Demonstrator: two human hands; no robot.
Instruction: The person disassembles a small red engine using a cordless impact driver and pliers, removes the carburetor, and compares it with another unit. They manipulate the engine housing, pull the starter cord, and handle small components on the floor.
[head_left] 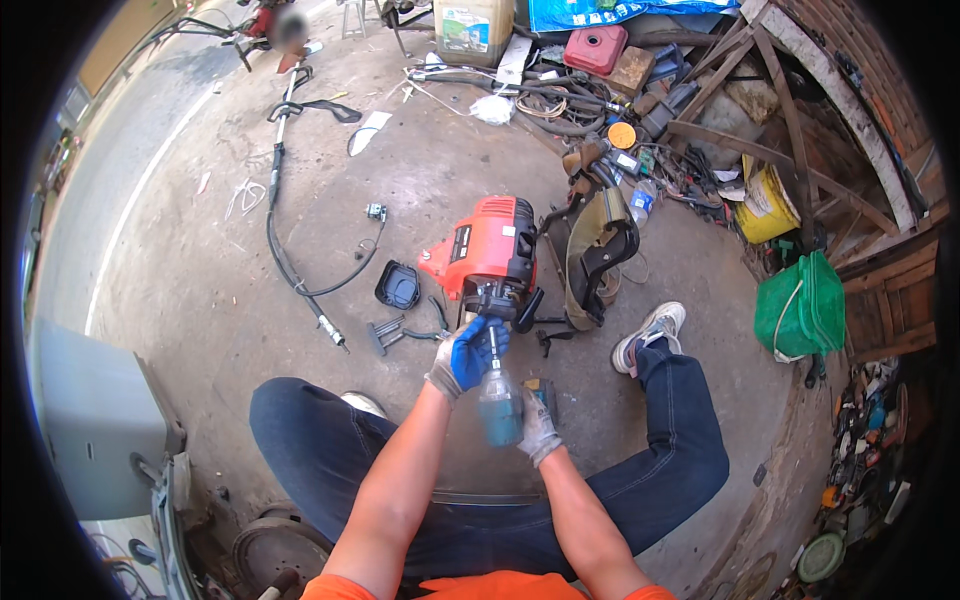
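A teal cordless impact driver [500, 410] is gripped in my gloved right hand [540, 430], its long bit pointing away from me at the small engine. That engine [490, 245], with a red and black housing, lies on the ground between my legs. My left hand [468, 358], in a grey and blue glove, is closed at the engine's near end beside the bit. Whatever its fingers hold is hidden. The driver's battery [540, 394] shows beyond my right hand. Left of the engine lie a black plastic cover [398, 286], pliers [437, 318] and a small metal tool [384, 333].
A trimmer shaft [277, 200] with a cable lies at the left, the cable ending at a small carburetor-like part [376, 212]. A padded backpack frame [597, 250] stands right of the engine. Farther right are a green bucket [800, 308], a yellow bucket [768, 203] and piled scrap.
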